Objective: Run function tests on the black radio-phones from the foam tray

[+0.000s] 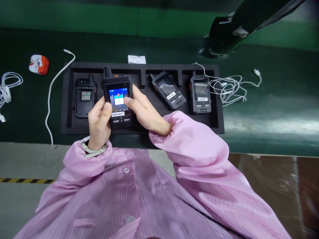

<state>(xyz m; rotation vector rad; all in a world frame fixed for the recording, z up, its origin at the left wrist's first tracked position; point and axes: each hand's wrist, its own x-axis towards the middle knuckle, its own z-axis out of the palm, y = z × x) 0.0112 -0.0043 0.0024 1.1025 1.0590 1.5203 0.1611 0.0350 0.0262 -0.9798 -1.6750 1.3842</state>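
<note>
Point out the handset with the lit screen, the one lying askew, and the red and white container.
Lit handset (118, 99): head view, on its display.
Askew handset (168, 89): head view, on its dark screen.
Red and white container (39, 64): head view, on its top.

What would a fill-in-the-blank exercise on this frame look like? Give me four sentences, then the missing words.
1. Counting the handset gripped by the left hand, ____ handsets are in view.
2. The right hand has its ____ over the lit screen.
3. The leftmost handset lies in the tray with its ____ facing up.
4. In the picture, the red-and-white container sits to the ____ of the tray.

Missing words: four; thumb; back; left.
</note>
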